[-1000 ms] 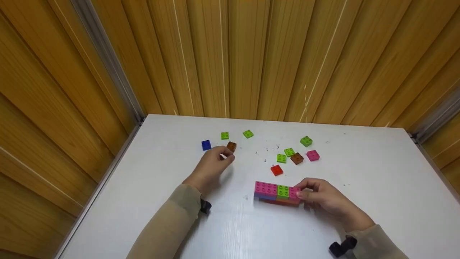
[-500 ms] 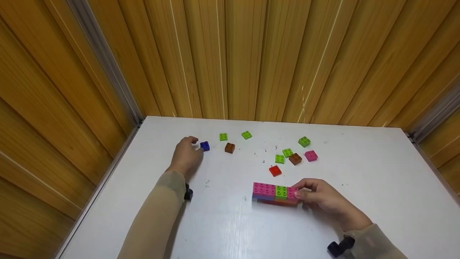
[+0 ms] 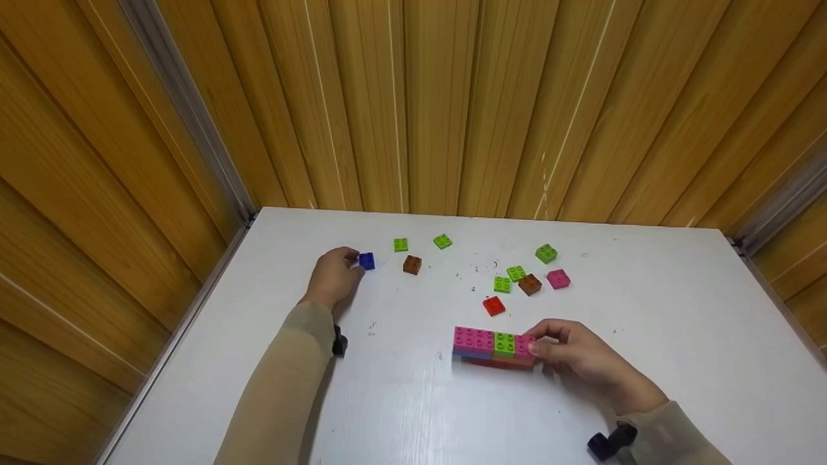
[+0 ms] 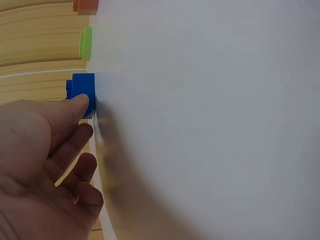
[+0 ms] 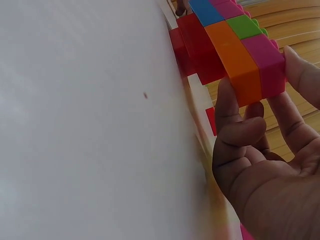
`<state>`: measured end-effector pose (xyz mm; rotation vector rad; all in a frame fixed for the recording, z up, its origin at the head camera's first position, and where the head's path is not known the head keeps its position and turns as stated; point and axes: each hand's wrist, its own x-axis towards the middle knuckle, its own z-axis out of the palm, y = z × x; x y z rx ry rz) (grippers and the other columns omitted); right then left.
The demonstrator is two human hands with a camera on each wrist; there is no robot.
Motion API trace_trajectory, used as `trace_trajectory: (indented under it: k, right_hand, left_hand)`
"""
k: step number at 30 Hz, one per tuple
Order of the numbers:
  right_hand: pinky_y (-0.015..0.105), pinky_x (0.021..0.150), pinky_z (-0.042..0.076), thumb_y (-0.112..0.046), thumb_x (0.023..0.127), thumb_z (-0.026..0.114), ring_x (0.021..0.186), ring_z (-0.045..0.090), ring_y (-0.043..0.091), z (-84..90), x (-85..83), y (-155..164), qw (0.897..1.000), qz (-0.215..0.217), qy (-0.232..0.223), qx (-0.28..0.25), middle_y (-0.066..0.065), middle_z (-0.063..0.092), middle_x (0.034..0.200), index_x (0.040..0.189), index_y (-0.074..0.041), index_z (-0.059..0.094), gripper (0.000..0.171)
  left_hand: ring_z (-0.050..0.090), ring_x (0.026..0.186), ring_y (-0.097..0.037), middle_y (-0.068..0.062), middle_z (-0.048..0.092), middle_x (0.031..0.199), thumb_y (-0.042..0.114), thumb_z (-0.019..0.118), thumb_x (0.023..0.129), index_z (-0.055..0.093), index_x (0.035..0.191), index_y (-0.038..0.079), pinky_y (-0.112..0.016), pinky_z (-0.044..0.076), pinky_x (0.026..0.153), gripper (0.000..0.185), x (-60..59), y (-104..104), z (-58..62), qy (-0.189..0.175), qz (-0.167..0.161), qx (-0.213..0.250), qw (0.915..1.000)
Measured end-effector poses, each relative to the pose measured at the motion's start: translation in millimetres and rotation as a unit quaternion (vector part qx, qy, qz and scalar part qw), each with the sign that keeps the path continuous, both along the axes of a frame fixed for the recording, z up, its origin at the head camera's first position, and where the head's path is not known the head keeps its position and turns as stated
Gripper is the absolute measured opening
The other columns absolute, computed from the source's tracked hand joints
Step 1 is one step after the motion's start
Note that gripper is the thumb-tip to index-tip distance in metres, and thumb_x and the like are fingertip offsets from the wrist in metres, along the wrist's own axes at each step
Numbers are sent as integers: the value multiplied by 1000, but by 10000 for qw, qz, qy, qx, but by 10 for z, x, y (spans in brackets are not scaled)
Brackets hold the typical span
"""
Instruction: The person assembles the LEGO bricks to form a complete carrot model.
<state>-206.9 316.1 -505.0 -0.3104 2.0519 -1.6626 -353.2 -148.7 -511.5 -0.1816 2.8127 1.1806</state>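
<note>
At the far left of the table, my left hand (image 3: 331,278) pinches a small blue toy brick (image 3: 367,261). In the left wrist view the thumb lies across the blue brick's near face, and the finger behind it is hidden. My right hand (image 3: 585,355) grips the right end of a long built block (image 3: 477,340) of toy bricks. Pink and lime green bricks form its top layer. Under them the right wrist view shows a blue brick (image 5: 207,13) and an orange brick (image 5: 235,52), with red bricks (image 5: 200,47) lower still.
Loose bricks lie on the white table (image 3: 400,400): two brown bricks (image 3: 412,265), a red brick (image 3: 493,306), a pink brick (image 3: 558,279) and several green ones, such as a green brick (image 3: 546,254). Wood-panelled walls (image 3: 439,110) stand behind and beside the table.
My left hand has moved left, away from beside the left brown brick, to the blue brick, and its fingers have closed on it. The right hand holds the built block in place.
</note>
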Motion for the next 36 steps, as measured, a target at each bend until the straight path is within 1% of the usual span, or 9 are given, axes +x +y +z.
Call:
trace_trajectory:
  k: [4,7,10,16,19,22,26,31,36]
  right_hand:
    - [26,76,60,-17,111,72,89,68,11,14,6,8,10000,10,19,-10,-7,78,109,131,1,73,27]
    - [26,77,60,-17,112,71,90,68,11,18,5,15,10000,17,-2,-10,-7,78,110,132,1,72,27]
    - [26,78,60,-18,112,71,92,68,12,18,2,16,10000,28,-20,-5,-6,78,112,134,2,71,30]
    - [26,80,60,-19,112,72,95,69,12,24,-2,2,9999,-24,-119,-63,-6,78,114,132,-4,73,25]
    - [26,79,61,-18,111,72,94,69,12,22,0,-7,9999,-41,-123,-56,-6,78,113,131,-4,73,24]
    - [26,79,61,-18,111,72,94,69,12,23,4,-13,9999,-37,-115,-51,-6,77,114,132,-1,72,27]
    - [26,79,60,-19,112,72,97,68,12,26,6,-23,9998,-73,-121,-103,-5,76,116,133,1,70,30]
    - [26,77,58,-19,111,72,96,68,11,13,6,-40,9997,-184,-100,-101,-5,77,115,134,3,70,32]
    - [24,73,54,-23,111,73,90,64,10,5,12,-46,9993,-364,-65,56,-5,77,112,136,3,69,36]
  left_hand:
    - [60,153,-37,-12,67,158,16,73,108,65,153,10,-56,47,131,45,-10,13,-6,-79,62,177,9998]
    - [61,152,-36,-10,67,156,18,76,106,67,148,13,-56,47,130,44,9,34,-12,-91,154,368,9992]
    - [61,152,-35,-8,68,156,20,78,105,68,146,14,-57,45,132,43,50,59,6,-83,212,523,9984]
    - [62,150,-35,-8,67,157,21,79,105,68,146,14,-57,45,132,43,128,87,58,-34,203,780,9967]
    - [61,149,-34,-8,66,159,23,80,104,69,144,16,-57,46,131,42,179,114,84,-22,203,913,9956]
    - [63,140,-33,-7,67,156,24,81,104,69,143,17,-56,52,125,41,243,159,101,84,138,1037,9945]
    - [62,125,-30,-6,72,146,26,82,103,71,140,16,-50,56,112,40,333,246,114,350,30,1248,9916]
    - [59,123,-28,-5,73,141,29,84,103,72,137,19,-45,53,108,38,470,366,134,471,-56,1518,9873]
    - [55,120,-27,-10,71,142,29,86,101,73,133,22,-44,50,102,35,603,475,202,458,-152,1987,9789]
